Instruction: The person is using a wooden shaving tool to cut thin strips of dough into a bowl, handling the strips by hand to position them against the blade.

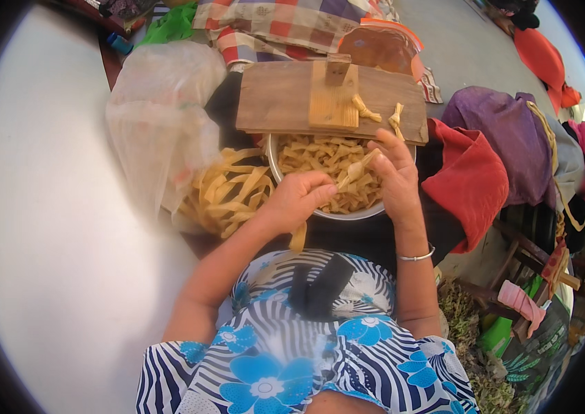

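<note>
Over a pale metal bowl [274, 160] full of short knotted tan strips [327, 157], both my hands work close together. A tan strip, like bean-curd skin, with a knot [358, 168] in it runs between them. My left hand [298, 196] pinches its lower end at the fingertips. A loose strip end [298, 238] hangs below that hand. The thumb and fingers of my right hand [399, 181] are closed on the upper end. Left of the bowl, long loose strips [230, 190] lie in a heap beside a translucent plastic bag [161, 110].
A wooden board [272, 96] with an upright block [337, 69] lies across the bowl's far side, two knotted strips [395, 119] on it. Red cloth [468, 179] and a purple bag [492, 141] sit at right. Checked cloth [285, 24] is behind. A pale surface [51, 207] spreads leftward.
</note>
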Demonstrator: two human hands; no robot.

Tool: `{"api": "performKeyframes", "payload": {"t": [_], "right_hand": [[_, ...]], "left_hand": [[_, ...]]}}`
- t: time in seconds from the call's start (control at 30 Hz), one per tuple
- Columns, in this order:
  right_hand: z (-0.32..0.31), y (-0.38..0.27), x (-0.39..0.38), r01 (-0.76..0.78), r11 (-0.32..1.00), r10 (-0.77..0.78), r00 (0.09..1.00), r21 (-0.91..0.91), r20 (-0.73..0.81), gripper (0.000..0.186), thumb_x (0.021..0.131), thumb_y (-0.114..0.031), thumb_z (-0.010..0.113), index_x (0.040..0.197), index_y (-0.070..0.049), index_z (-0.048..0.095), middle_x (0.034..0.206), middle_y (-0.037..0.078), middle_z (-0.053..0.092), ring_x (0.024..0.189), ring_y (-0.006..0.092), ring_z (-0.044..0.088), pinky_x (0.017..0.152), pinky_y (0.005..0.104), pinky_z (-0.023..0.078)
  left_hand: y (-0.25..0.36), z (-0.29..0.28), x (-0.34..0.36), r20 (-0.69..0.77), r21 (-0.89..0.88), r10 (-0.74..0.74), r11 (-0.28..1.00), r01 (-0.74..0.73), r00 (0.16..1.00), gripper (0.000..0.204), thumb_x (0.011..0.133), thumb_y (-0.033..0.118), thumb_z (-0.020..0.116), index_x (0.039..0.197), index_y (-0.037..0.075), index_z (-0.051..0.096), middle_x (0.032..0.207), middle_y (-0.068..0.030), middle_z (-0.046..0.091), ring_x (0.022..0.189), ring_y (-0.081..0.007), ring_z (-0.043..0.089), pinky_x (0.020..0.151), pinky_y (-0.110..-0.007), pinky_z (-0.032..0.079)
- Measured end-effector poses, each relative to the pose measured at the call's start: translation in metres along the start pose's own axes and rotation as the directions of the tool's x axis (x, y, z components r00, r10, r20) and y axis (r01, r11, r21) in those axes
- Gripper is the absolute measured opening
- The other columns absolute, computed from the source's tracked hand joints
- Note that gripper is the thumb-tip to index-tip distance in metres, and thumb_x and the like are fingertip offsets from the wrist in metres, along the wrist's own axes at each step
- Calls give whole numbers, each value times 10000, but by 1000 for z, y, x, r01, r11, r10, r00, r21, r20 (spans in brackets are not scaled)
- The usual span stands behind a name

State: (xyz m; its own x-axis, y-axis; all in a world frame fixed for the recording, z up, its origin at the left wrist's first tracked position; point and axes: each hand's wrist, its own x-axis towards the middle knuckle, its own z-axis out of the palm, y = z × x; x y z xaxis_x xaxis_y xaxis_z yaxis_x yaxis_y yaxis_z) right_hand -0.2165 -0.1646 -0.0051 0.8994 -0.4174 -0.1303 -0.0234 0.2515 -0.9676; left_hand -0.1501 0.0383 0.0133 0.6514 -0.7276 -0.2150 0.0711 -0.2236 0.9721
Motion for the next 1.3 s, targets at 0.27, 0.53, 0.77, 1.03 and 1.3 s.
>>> {"api": "performKeyframes", "payload": {"t": [0.27, 0.53, 0.77, 1.03, 1.3], "right_hand": [[4, -54, 17, 284, 797, -152, 949, -533, 277, 306, 890, -126, 635, 1159, 17, 617, 1121, 70, 609, 1003, 119, 563, 882, 254, 455], [4, -55, 31, -53, 906, 221, 906, -421, 362, 102, 861, -44, 641, 928, 29, 668, 751, -14, 616, 680, 44, 544, 621, 203, 451], [16, -37, 68, 126, 859, -58, 987, -495, 151, 124, 898, -81, 608, 971, 10, 651, 750, -20, 586, 685, 57, 505, 627, 216, 425], [22, -6, 92, 431, 485, -339, 895, -761, 291, 142, 843, -96, 617, 956, -22, 662, 839, 121, 638, 777, 269, 609, 696, 341, 474], [49, -29, 52, 578, 125, -638, 669, -807, 381, 106, 846, -194, 642, 850, -90, 663, 836, 147, 632, 806, 325, 605, 726, 428, 461]], "left_hand": [[29, -17, 25, -8, 558, 212, 812, -172, 977, 197, 889, 221, 638, 872, 26, 633, 729, -176, 614, 675, -349, 586, 599, -376, 458], [24, -44, 44, 96, 268, 52, 960, -76, 994, 195, 908, 204, 617, 909, 10, 627, 689, -85, 600, 641, -150, 542, 615, -309, 446], [19, -70, 96, -56, 81, 18, 997, -14, 998, 152, 921, 127, 587, 977, -7, 635, 846, -11, 627, 797, -74, 542, 725, -254, 456], [-8, -68, 125, -253, 595, 260, 802, -63, 932, 200, 876, 187, 598, 972, 12, 617, 841, -202, 646, 794, -356, 619, 697, -409, 475], [-2, -48, 82, -271, 288, 102, 957, -21, 957, 154, 918, 164, 558, 932, 19, 607, 808, -140, 642, 713, -260, 619, 635, -346, 475]]}}
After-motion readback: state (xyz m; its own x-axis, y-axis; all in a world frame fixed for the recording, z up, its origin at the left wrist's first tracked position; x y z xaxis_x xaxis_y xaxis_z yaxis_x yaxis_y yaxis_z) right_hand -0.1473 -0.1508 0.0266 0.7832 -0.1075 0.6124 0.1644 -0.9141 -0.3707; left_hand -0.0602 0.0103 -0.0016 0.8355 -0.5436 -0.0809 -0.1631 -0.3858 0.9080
